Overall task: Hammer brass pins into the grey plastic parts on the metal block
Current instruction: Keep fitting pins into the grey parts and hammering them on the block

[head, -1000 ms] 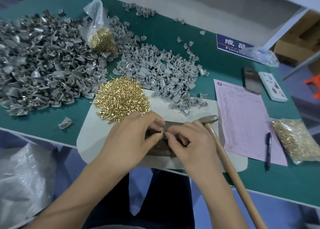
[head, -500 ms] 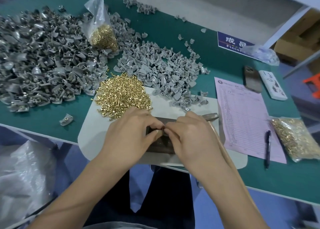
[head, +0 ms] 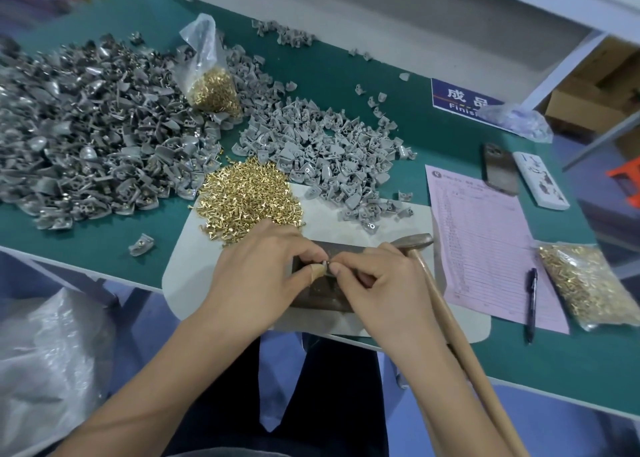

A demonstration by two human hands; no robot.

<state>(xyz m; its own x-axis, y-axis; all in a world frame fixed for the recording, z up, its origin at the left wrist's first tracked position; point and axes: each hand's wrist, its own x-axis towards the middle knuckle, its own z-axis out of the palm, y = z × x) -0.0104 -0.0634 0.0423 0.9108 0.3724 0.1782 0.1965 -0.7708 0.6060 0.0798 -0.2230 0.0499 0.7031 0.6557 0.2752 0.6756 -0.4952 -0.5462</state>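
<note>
- both hands meet over the metal block (head: 320,295), which sits on the pale mat (head: 187,269) at the near table edge.
- left hand (head: 256,276): thumb and fingers curled, pinching a small grey plastic part (head: 322,265) against the block top. the part is mostly hidden.
- right hand (head: 377,283): fingertips pinched together at the same part, apparently seating a brass pin; the pin itself is too small to confirm.
- the hammer (head: 417,242) lies unheld at 3 o'clock of the block, head on the mat.
- loose brass pins (head: 247,197) lie at 11 o'clock of the block; unpinned grey parts (head: 322,155) at 12 o'clock.
- procedure: set the pin upright in its hole, hold the part flat, clear the right fingers, then take the hammer.
- strike squarely; a tilted pin will likely bend.
</note>
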